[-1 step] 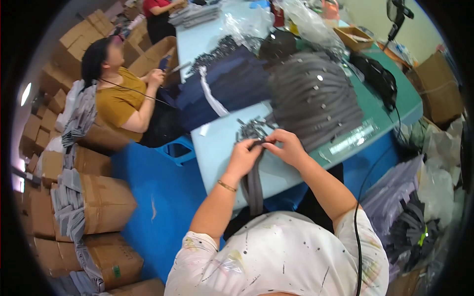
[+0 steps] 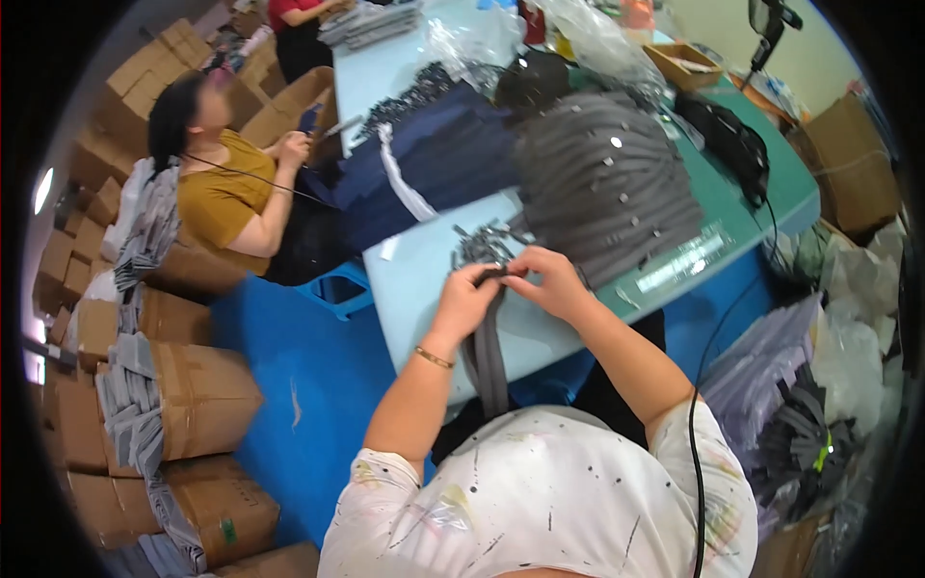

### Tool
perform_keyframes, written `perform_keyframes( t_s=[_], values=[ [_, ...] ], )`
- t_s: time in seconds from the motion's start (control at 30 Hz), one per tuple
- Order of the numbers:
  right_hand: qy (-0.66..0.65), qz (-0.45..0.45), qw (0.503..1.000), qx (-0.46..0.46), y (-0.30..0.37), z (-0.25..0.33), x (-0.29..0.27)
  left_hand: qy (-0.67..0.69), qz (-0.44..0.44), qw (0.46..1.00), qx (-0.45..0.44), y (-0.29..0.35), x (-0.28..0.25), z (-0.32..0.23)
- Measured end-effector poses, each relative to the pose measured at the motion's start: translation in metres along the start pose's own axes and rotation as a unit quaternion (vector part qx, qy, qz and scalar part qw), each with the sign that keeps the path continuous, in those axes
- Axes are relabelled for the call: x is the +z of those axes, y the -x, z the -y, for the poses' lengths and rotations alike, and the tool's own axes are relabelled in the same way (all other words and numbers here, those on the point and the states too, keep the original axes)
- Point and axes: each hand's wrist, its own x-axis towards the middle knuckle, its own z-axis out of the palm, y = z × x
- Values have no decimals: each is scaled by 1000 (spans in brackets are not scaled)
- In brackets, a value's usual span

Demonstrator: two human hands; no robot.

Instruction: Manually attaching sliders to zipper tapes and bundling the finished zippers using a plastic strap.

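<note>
Both my hands meet over the near edge of the pale blue table (image 2: 424, 289). Pinched between the fingers of my left hand (image 2: 461, 306) is the upper end of a long dark grey strip (image 2: 490, 366), which looks like zipper tape. It hangs down over the table edge toward my lap. My right hand (image 2: 551, 282) has its thumb and forefinger closed on the same end, where a small dark piece partly shows. Just beyond my fingertips lies a heap of small dark pieces (image 2: 474, 247), perhaps zipper sliders. A wide bundle of dark grey strips (image 2: 607, 183) lies beyond my right hand.
Navy strips (image 2: 434, 154) lie at far left on the table. A black bag (image 2: 727, 144) rests on its green part (image 2: 795, 197). A seated co-worker in a mustard top (image 2: 226, 193) holds a phone-like object. Cartons (image 2: 202, 395) stand left; plastic-wrapped bundles (image 2: 761, 376) lie right.
The whole view has shifted slightly, so the table and bundles appear a little farther left. My hands stay together on the strip's end.
</note>
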Motion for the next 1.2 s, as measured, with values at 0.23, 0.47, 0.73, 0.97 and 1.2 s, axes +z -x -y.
perform_keyframes(
  t_s=[0.23,0.47,0.73,0.97,1.2],
  values=[
    [8,-38,999,26,-3,-4,2,88,7,996,-25,-3,5,8],
    [18,-37,997,59,4,-3,-6,86,16,994,-62,2,8,-3],
    [-115,-57,991,22,2,20,-12,143,-1,989,32,8,8,-30],
    [-323,38,923,206,22,26,-21,37,120,991,47,12,0,-24],
    [-509,-78,791,331,34,34,-34,13,154,987,46,10,8,-31]
  ],
)
